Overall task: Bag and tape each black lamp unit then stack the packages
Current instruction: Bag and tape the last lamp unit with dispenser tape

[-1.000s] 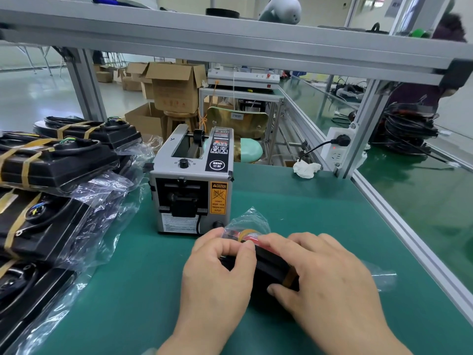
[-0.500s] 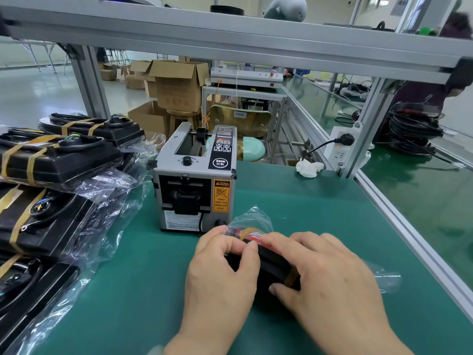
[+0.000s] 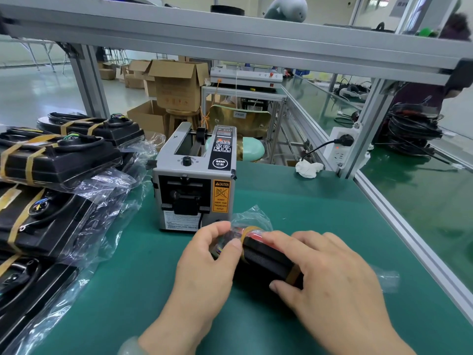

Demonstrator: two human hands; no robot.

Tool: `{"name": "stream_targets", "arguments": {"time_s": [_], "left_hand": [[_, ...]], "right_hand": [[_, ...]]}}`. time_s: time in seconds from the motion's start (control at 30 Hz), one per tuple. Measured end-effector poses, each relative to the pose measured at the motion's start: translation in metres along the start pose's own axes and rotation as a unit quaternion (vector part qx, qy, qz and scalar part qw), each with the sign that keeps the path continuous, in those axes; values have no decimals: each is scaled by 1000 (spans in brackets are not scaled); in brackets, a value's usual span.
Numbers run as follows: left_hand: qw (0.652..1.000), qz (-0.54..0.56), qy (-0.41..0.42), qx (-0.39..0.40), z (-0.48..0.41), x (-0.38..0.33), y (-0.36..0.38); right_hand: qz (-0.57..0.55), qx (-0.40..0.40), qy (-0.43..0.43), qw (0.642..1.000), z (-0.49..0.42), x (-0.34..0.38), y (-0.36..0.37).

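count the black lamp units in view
5: four taped packages piled at left: rear, upper, middle, nearest; one lamp unit between left hand and right hand. More may hide underneath.

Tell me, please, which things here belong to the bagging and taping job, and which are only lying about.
For the job:
lamp unit
bag around it
tape on it
tape dispenser
finished packages, stacked at the left

Lying about:
tissue
socket with a plug in it
cardboard boxes behind the bench
cable coil
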State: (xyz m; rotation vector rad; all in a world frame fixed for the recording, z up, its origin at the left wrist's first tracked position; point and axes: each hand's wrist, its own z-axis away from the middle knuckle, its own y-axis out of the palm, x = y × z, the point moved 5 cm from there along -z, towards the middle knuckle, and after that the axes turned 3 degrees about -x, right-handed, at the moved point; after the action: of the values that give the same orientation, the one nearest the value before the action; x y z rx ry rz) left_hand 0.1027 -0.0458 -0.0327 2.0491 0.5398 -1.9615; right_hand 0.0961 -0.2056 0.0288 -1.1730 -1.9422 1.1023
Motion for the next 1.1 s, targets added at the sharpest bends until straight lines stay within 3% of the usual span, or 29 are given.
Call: {"name": "stream_targets", "arguments": {"time_s": [0.17, 0.43, 0.6, 0.73, 0.83, 1.1], "left_hand": [[983, -148, 107, 21, -2, -16, -5], [944, -292, 151, -33, -2, -35, -3], [957, -259, 130, -6, -7, -30, -1], [990, -119, 56, 50, -14, -18, 1], [992, -56, 24, 111, -13, -11, 9], [983, -108, 67, 132, -18, -13, 15]], "right_hand": [[11, -1, -13, 1000, 0, -2, 0], [8, 0, -33, 999, -2, 0, 1], [17, -5, -33, 999, -1, 3, 1], [19, -14, -34, 999, -1, 2, 0], [16, -14, -45, 999, -1, 1, 0], [-12, -63, -71, 995, -3, -5, -2]]}}
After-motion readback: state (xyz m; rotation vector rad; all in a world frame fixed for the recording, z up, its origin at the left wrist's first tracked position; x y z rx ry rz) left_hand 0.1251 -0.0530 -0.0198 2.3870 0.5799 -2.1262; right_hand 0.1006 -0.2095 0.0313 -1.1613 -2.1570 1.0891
